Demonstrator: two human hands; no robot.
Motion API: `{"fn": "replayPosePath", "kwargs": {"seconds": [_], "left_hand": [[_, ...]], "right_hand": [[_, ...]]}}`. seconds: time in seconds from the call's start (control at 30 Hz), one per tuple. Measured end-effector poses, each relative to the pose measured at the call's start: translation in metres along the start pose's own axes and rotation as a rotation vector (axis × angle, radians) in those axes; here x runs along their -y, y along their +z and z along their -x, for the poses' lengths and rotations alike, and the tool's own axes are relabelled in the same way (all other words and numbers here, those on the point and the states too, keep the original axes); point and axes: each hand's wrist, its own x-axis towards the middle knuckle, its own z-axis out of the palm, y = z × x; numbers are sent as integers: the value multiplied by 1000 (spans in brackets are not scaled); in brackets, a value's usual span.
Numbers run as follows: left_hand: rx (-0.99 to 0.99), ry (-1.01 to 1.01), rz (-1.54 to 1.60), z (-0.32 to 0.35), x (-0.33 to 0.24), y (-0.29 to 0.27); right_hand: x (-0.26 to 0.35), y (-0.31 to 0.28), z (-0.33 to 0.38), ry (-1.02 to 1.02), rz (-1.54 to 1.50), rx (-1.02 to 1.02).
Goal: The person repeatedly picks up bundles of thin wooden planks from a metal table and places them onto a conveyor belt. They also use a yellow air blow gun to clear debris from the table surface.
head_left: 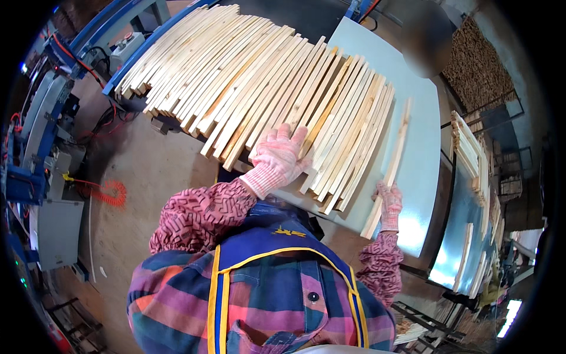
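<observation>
The left hand, in a pink knit glove, lies flat with the fingers spread wide on a big fanned pile of wooden slats that covers much of the pale blue tabletop. The right hand, also gloved, is closed around the near end of a single wooden slat. This slat lies apart from the pile, on its right side, along the tabletop.

Single slat lies right of slat pile (both on table).
</observation>
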Motion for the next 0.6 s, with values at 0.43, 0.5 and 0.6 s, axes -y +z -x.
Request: {"fn": "replayPosePath", "kwargs": {"seconds": [0.43, 0.5, 0.6], "left_hand": [[459, -154, -14, -110, -18, -18], [411, -39, -3, -98, -31, -7], [163, 199, -1, -97, 1, 17]], "right_hand": [[-11, 38, -38, -681, 1057, 104], [-37, 5, -55, -598, 726, 84], [-26, 6, -57, -14, 329, 146]]}}
